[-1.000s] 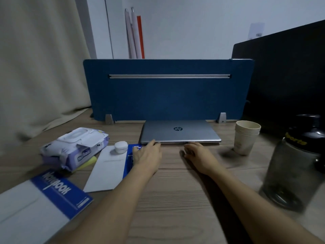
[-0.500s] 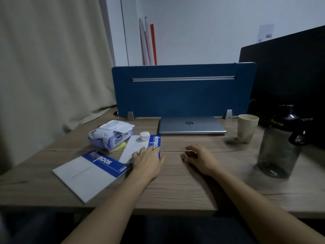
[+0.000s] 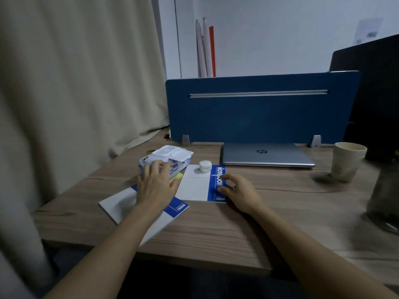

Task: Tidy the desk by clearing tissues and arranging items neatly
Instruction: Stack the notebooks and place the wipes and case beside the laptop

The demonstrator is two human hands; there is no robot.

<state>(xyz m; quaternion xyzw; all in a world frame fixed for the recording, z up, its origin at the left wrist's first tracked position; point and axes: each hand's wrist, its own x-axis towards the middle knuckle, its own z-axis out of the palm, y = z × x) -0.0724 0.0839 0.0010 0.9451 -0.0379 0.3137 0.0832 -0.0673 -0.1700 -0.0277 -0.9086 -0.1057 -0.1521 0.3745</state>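
Observation:
A white and purple wet-wipes pack (image 3: 167, 157) lies at the desk's left, with something yellow (image 3: 176, 177) tucked under its near corner. My left hand (image 3: 155, 184) reaches over a white and blue notebook (image 3: 119, 205), fingers spread and fingertips touching the pack's near side. A second notebook (image 3: 195, 186) lies beside it with a small white round case (image 3: 204, 165) standing on it. My right hand (image 3: 237, 190) rests with curled fingertips on that notebook's blue strip. Neither hand visibly grips anything.
A shut silver laptop (image 3: 266, 154) sits against the blue divider (image 3: 259, 113). A stack of paper cups (image 3: 347, 161) and a dark, blurred bottle (image 3: 386, 197) stand at the right. A beige curtain (image 3: 75, 93) hangs along the left. The desk's front edge (image 3: 194, 255) is near.
The view has swung left and pulled back. My left hand moved from the second notebook's edge to the wipes pack; my right hand moved left from bare desk onto that notebook's blue strip.

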